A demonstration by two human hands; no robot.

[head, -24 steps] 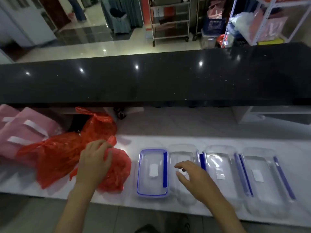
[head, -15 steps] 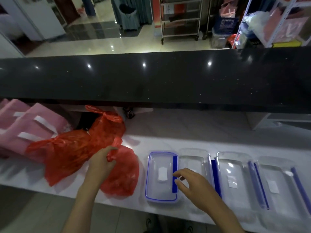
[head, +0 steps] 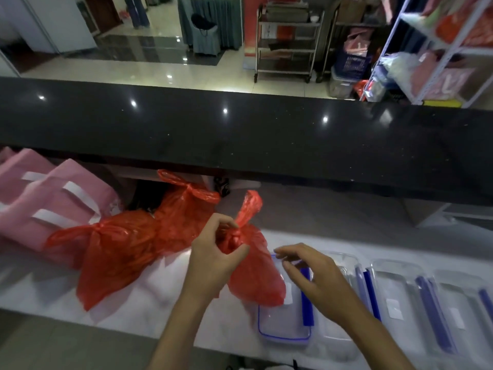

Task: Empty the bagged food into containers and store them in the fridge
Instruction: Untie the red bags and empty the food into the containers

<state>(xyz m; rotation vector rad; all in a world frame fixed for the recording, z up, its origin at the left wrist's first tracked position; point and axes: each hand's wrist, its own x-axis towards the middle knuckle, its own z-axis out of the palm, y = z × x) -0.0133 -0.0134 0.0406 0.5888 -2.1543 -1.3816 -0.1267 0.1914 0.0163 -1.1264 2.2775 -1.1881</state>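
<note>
Red knotted plastic bag hangs from my left hand, pinched at the knot, over the blue-rimmed clear plastic container w/ lid on. Right hand hovers just beside, fingers loosely curled & empty, prob. to work the knot.

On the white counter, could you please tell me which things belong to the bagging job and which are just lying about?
Job:
- small knotted red plastic bag, gripped by left hand
- two larger red plastic bags
- clear plastic containers with blue clips
- right hand, empty

Lying about:
- pink fabric bags with white handles
- metal trolley
</note>
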